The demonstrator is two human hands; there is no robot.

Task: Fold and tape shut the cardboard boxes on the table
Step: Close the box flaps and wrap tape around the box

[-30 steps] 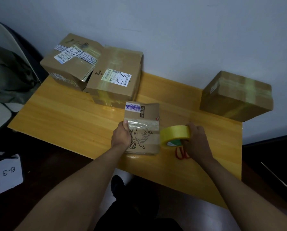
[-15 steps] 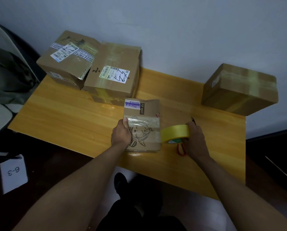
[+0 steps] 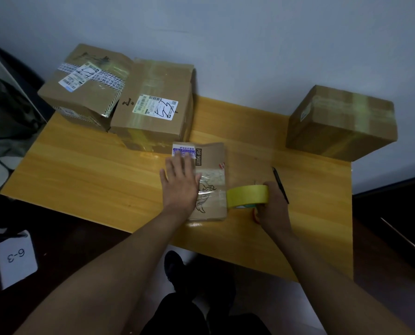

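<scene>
On the yellow wooden bench [image 3: 85, 175], the left hand [image 3: 180, 187] is pressing flat, fingers straight, on the small brown printed cardboard box [image 3: 210, 180]; the right hand [image 3: 273, 209] is gripping the yellow tape roll [image 3: 247, 194].

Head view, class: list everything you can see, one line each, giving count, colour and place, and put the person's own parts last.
small flat box: 1, brown, table centre
large boxes: 3, brown; two back left, one back right
tape roll: 1, yellow, right of small flat box
pen: 1, black, right of roll
table: 1, yellow wood
card marked 6-3: 1, white, floor left
hands: left hand flat on small flat box; right hand grips tape roll
</scene>
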